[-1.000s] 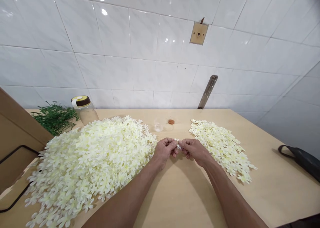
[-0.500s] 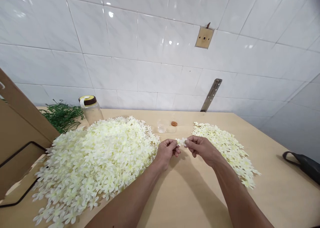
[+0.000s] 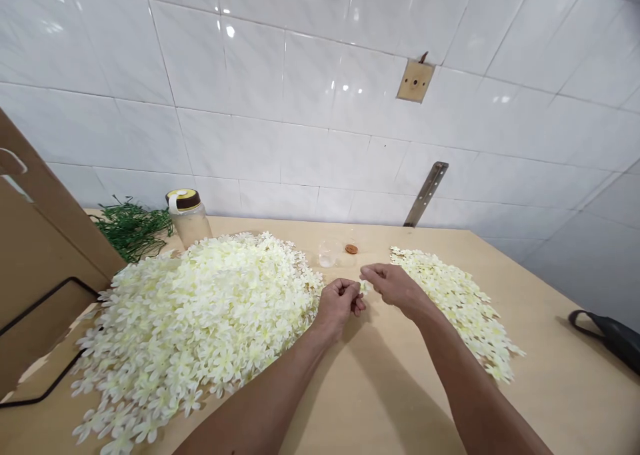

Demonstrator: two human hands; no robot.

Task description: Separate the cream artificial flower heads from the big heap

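Right hand (image 3: 395, 287) rose; flower (image 3: 365, 286) juts rightward from left hand (image 3: 339, 303).

There were 2 hands, 1 left hand (image 3: 337, 305) and 1 right hand (image 3: 395, 287), and 1 single flower (image 3: 364, 286). Flowers lay in 2 piles, 1 large pile (image 3: 215, 315) and 1 smaller pile (image 3: 453, 298), too many to count. There were also 1 bottle (image 3: 191, 228), 1 clear cup (image 3: 327, 260), 1 brown disc (image 3: 351, 249), 1 green bunch (image 3: 133, 228), 1 wall plate (image 3: 416, 82), 1 metal strip (image 3: 425, 195) and 1 table (image 3: 540, 362).

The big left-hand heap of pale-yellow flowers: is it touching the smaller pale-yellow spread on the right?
Apart: the head view shows beige tabletop between the big heap and smaller spread.
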